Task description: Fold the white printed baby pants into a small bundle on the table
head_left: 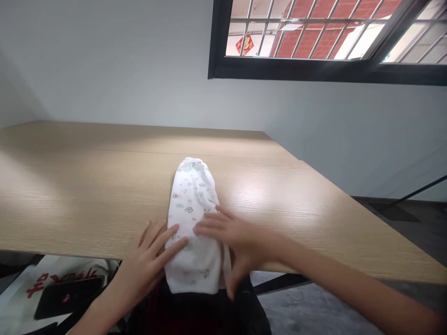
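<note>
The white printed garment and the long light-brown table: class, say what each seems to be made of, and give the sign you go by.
The white printed garment looks like soft knit cloth, probably cotton: it creases under the left hand and right hand and droops over the table edge. The long light-brown table looks like wood-grain laminate or veneer: fine straight grain lines and a smooth sheen under the light.

A plain room in a home or small office, by the look of it; a long wooden table [87, 186] with a pale laminate top stands against bare grey-white walls [122, 60]; a dark-framed window [328, 37] above its far right corner has metal bars, with red brick and a red paper charm [245, 44] outside; grey floor [314, 307] lies under the near edge.
</note>
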`<move>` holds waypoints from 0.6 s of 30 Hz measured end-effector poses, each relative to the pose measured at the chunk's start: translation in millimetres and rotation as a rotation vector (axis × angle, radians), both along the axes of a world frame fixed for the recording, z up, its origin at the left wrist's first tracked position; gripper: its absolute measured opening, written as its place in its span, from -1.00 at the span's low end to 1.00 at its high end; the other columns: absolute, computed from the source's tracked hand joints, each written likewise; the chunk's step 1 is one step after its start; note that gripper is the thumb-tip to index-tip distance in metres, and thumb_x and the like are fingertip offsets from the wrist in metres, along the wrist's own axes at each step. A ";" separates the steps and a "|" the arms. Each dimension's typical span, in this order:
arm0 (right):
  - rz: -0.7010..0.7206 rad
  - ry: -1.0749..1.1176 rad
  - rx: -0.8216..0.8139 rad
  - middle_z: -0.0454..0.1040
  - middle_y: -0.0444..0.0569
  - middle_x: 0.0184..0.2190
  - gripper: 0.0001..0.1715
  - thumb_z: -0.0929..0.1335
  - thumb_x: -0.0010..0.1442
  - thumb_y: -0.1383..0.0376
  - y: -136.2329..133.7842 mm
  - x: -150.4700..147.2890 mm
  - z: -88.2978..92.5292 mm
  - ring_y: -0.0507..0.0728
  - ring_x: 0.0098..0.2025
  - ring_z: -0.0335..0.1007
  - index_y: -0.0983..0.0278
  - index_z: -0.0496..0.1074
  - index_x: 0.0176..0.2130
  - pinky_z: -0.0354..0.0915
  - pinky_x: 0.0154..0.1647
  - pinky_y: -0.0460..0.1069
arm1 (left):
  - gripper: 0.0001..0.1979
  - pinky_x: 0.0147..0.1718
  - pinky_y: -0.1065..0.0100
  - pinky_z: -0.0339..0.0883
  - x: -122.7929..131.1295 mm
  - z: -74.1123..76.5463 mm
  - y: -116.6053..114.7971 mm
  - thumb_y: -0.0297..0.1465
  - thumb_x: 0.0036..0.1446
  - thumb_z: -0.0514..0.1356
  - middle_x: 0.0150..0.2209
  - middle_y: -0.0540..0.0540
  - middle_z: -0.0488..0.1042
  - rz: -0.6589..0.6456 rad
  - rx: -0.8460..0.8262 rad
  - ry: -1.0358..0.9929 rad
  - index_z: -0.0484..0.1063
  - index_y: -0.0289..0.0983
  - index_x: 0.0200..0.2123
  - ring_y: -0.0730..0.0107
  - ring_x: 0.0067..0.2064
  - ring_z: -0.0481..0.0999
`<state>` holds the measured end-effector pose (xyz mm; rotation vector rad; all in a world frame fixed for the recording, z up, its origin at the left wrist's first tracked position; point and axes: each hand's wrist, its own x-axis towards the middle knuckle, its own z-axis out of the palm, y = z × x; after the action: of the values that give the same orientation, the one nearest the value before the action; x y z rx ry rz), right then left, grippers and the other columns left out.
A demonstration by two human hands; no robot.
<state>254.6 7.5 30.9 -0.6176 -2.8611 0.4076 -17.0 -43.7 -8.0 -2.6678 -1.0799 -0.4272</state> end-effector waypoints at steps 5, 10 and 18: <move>0.017 0.135 0.421 0.37 0.15 -0.02 -0.49 0.23 0.16 0.41 -41.4 1.9 -18.3 0.20 0.06 0.24 0.39 0.15 0.12 0.22 0.05 0.13 | -0.75 0.02 0.12 0.12 25.7 14.3 13.7 -0.55 0.23 -0.05 -0.19 -0.10 0.45 -0.326 -0.067 -0.321 0.33 -0.25 -0.11 0.24 -0.05 0.35; -0.107 0.360 0.124 0.44 -0.06 -0.45 -0.86 0.21 0.16 0.37 -69.2 -7.7 9.7 0.02 -0.41 0.36 0.25 0.29 -0.23 0.34 -0.41 -0.09 | -0.87 -0.43 0.39 0.28 24.0 64.9 -10.2 -0.47 0.17 0.02 -0.45 0.02 0.43 -0.304 -0.381 -0.364 0.35 -0.19 -0.31 0.40 -0.44 0.39; -0.465 0.590 -0.313 0.41 -0.20 -0.55 -0.97 0.31 0.04 0.28 -67.1 -19.6 44.6 -0.04 -0.56 0.30 0.17 0.31 -0.40 0.22 -0.62 -0.15 | -0.89 -0.58 0.51 0.21 19.5 92.4 -12.5 -0.30 0.06 0.12 -0.49 0.10 0.44 0.074 -0.645 -0.637 0.42 -0.15 -0.40 0.42 -0.49 0.41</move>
<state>234.9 -59.6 75.5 -0.9885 -2.0368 0.8025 2.5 -56.3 84.4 -3.0973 -1.7296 -1.1373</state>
